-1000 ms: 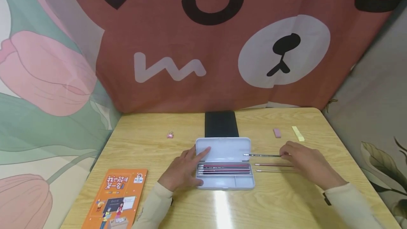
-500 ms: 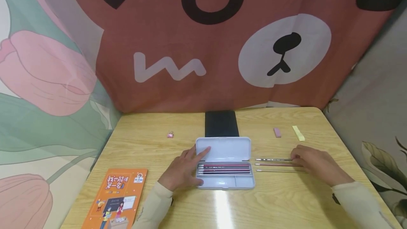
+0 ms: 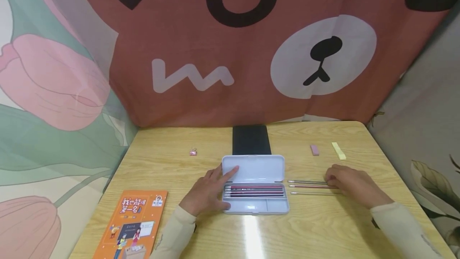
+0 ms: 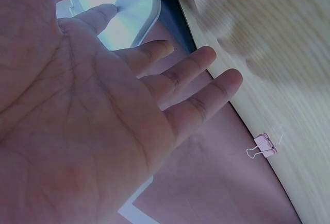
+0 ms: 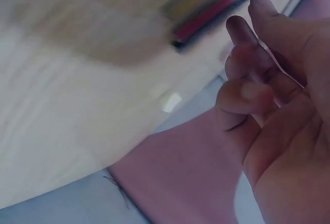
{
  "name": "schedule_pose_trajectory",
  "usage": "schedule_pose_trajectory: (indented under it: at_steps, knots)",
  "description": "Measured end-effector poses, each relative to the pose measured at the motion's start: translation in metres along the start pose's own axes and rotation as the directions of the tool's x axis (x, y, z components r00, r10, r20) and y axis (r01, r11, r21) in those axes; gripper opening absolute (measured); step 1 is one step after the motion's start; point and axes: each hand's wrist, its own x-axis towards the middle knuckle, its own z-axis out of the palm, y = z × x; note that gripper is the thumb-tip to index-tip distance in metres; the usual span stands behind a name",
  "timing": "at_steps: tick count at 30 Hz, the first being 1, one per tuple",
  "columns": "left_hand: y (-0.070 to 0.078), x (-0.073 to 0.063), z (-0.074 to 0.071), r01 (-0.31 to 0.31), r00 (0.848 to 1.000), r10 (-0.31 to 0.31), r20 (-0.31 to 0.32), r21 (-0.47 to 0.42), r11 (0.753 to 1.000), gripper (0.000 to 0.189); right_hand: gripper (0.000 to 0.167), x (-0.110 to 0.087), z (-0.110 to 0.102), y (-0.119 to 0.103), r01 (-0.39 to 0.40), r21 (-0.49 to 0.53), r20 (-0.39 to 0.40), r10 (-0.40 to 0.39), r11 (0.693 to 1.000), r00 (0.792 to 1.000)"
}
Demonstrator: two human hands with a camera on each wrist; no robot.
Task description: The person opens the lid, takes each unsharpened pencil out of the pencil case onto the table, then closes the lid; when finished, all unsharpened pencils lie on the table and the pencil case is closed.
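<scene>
An unfolded white pencil case (image 3: 253, 167) stands mid-table, with several dark and reddish pencils (image 3: 255, 192) side by side in its tray. My left hand (image 3: 205, 195) steadies it, index finger against the lid's inside and thumb at the tray's left corner. In the left wrist view the fingers (image 4: 193, 69) are spread. To the case's right lie a dark pencil (image 3: 305, 181), a red pencil (image 3: 305, 186) and a pale yellowish pencil (image 3: 312, 193). My right hand (image 3: 350, 183) hovers over their right ends, covering part of them. In the right wrist view its fingers (image 5: 242, 98) are loosely bent, with no pencil between thumb and index.
A black flat item (image 3: 251, 140) lies behind the case. A pink binder clip (image 3: 193, 152) sits at the back left, an orange book (image 3: 131, 223) at the front left. Toward the back right are a purple eraser-like block (image 3: 314, 150) and a yellow strip (image 3: 338, 151).
My right hand has drawn the dark pencil rightward, away from the case lid, and laid it beside the other two. It has since shifted slightly left. My left hand stays put.
</scene>
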Motion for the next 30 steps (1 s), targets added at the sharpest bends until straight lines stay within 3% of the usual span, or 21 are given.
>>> schedule_pose_trajectory:
  at_steps: [5, 12, 17, 24, 30]
  knots:
    - [0.0, 0.0, 0.0, 0.001, 1.0, -0.001, -0.005, 0.006, 1.0, 0.11, 0.024, 0.011, -0.006, -0.017, 0.009, -0.046, -0.022, -0.01, 0.999, 1.0]
    - [0.0, 0.001, 0.0, 0.005, 1.0, -0.006, 0.003, 0.011, 1.0, 0.111, 0.024, 0.027, -0.008, -0.061, 0.141, -0.053, -0.125, -0.147, 0.989, 0.981]
    - [0.0, 0.0, 0.001, 0.024, 1.0, -0.024, 0.011, 0.004, 1.0, 0.111, 0.019, 0.037, -0.004, -0.089, 0.174, 0.01, -0.068, -0.173, 0.985, 0.983]
    - [0.0, 0.0, 0.002, 0.013, 1.0, -0.013, -0.001, 0.005, 1.0, 0.111, 0.027, 0.042, 0.013, -0.113, 0.212, 0.09, -0.006, -0.213, 0.973, 0.977]
    - [0.0, 0.0, 0.002, 0.008, 1.0, -0.008, -0.01, 0.014, 1.0, 0.11, 0.026, 0.053, 0.027, -0.132, 0.258, 0.046, -0.038, -0.256, 0.965, 0.966]
